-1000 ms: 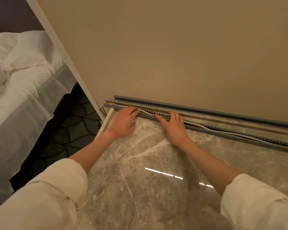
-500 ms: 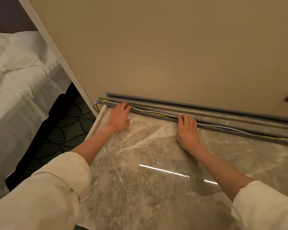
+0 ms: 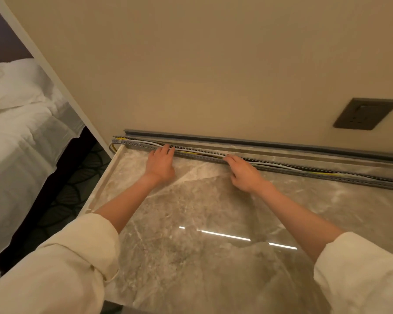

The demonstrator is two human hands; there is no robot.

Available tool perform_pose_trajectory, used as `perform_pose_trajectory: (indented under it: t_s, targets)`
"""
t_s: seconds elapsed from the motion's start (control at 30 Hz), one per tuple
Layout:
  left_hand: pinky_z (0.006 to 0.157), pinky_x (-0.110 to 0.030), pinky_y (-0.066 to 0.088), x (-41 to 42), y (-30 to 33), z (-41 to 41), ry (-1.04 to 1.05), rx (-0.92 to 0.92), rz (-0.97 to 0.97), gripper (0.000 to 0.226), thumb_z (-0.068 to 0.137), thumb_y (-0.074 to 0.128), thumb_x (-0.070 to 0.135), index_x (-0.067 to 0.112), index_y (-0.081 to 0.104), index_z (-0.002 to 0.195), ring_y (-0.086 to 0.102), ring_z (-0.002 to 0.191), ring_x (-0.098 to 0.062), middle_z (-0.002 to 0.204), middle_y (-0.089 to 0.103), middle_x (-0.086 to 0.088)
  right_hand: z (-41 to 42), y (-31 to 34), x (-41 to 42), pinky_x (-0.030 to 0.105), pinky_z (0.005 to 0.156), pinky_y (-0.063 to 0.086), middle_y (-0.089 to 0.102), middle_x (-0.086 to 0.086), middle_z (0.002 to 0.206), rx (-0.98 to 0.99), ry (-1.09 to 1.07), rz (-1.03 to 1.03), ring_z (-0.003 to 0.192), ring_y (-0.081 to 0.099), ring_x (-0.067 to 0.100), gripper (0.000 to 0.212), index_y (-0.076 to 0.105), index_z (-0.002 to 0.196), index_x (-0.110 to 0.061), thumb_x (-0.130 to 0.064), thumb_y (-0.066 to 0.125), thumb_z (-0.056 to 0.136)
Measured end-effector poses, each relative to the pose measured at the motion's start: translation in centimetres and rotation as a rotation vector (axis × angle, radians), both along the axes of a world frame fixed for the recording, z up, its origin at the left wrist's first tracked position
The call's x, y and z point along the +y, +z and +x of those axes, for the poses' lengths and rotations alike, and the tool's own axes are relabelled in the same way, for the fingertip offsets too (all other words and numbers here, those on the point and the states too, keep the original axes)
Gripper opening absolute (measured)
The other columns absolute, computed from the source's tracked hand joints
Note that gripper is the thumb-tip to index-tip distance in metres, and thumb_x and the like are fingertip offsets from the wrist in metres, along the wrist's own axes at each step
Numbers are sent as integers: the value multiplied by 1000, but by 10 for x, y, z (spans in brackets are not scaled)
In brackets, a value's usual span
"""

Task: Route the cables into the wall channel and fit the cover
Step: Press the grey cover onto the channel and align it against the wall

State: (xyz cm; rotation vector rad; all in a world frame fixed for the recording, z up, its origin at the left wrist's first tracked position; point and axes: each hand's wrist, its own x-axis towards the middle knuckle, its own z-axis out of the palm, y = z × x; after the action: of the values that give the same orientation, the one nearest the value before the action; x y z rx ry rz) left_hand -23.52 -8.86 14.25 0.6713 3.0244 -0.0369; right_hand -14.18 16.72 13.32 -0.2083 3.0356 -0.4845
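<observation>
Fingers [image 3: 168, 150] beside cables [image 3: 200, 152]; socket [image 3: 364, 114] above

Open slotted channel with loose cables along the back edge of the worktop.

The grey slotted channel [image 3: 204, 156] lies flat along the back edge of the marble worktop [image 3: 191, 211], from its back-left corner off toward the right, its top open. White, yellow and dark cables [image 3: 281, 167] run lengthwise inside it; at the left end a yellow loop [image 3: 113, 146] spills out past the worktop's corner. The plain grey cover [image 3: 247, 141] is not fitted: it rests just behind the channel, parallel to it, against the foot of the wall. Both hands rest at the channel's front lip, left hand [image 3: 160, 163] nearer the corner, right hand [image 3: 243, 172] further along, fingertips on the slotted wall.
</observation>
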Motion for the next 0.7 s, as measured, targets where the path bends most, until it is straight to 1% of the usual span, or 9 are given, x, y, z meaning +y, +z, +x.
perform_pose_trajectory:
  t_s: [0.17, 0.3, 0.4, 0.5, 0.6, 0.7]
  targets:
    - [107, -45, 33, 53, -3, 29, -103, -2, 60, 61, 83, 56, 18, 10, 34, 139, 35, 133, -32, 149, 33, -13, 43, -1, 56, 40, 111, 32, 40, 16, 142, 117, -94, 11, 131, 38, 31, 62, 33, 141, -4, 1, 52, 82]
    - [106, -45, 36, 101, -3, 46, -215, -63, 94, 58, 83, 57, 16, 8, 38, 137, 40, 129, -33, 145, 37, -13, 77, -2, 113, 40, 107, 35, 45, 17, 133, 155, -203, 27, 124, 42, 32, 57, 40, 135, -4, -1, 55, 81]
    - [103, -43, 38, 144, -1, 60, -314, -31, 77, 54, 84, 54, 17, 7, 41, 136, 44, 124, -33, 141, 44, -14, 97, 1, 154, 41, 105, 37, 47, 18, 128, 208, -297, 4, 120, 44, 33, 51, 44, 130, -3, 1, 54, 80]
    - [100, -43, 39, 194, 5, 72, -386, 18, 74, 49, 88, 49, 17, 9, 42, 135, 47, 121, -33, 137, 48, -14, 114, 5, 186, 43, 105, 37, 47, 19, 126, 253, -385, -46, 118, 45, 34, 51, 45, 131, -1, 3, 52, 81]
    - [96, -45, 41, 241, 15, 77, -449, 49, 64, 47, 88, 46, 15, 8, 42, 134, 48, 118, -34, 134, 49, -14, 130, 6, 210, 43, 106, 37, 47, 18, 126, 274, -455, -100, 119, 45, 33, 50, 45, 131, -2, 3, 52, 82]
    - [98, -45, 41, 281, 20, 82, -470, 34, 68, 48, 90, 45, 14, 7, 38, 137, 46, 121, -33, 136, 47, -14, 144, 4, 232, 41, 106, 37, 48, 19, 125, 275, -489, -111, 120, 44, 33, 49, 45, 131, 0, 3, 52, 83]
